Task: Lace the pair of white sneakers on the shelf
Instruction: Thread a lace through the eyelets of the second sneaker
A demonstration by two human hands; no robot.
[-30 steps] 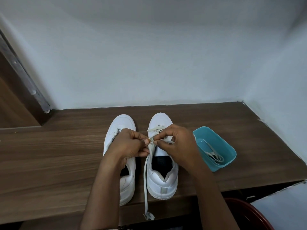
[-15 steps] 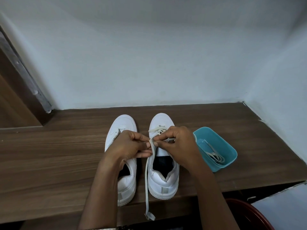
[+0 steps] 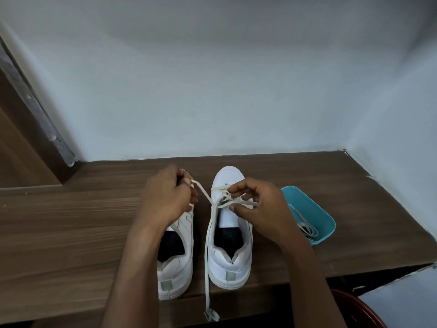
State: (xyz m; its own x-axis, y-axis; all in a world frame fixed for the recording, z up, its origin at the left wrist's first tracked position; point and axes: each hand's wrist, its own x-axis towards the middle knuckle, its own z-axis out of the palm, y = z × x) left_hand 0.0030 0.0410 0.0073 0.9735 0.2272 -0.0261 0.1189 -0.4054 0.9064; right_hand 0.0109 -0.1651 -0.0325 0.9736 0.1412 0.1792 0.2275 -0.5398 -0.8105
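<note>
While the left hand [image 3: 165, 197] grips one end of the lace [image 3: 203, 192], holding it taut and hiding the toe of the left sneaker [image 3: 176, 271], the right sneaker [image 3: 230, 259] stands beside it on the shelf [image 3: 71, 221]. The right hand [image 3: 257, 209] pinches the crossings, likely to steady them. A blue tub [image 3: 328, 216] holds a second lace [image 3: 307, 229], presumably for the unlaced sneaker.

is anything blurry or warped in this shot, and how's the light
Head view: soft even light, no glare; the wide lens bows the shelf edges and the wall corner; the left hand looks slightly blurred, the right hand and lace read sharper; dark under the shelf front.
</note>
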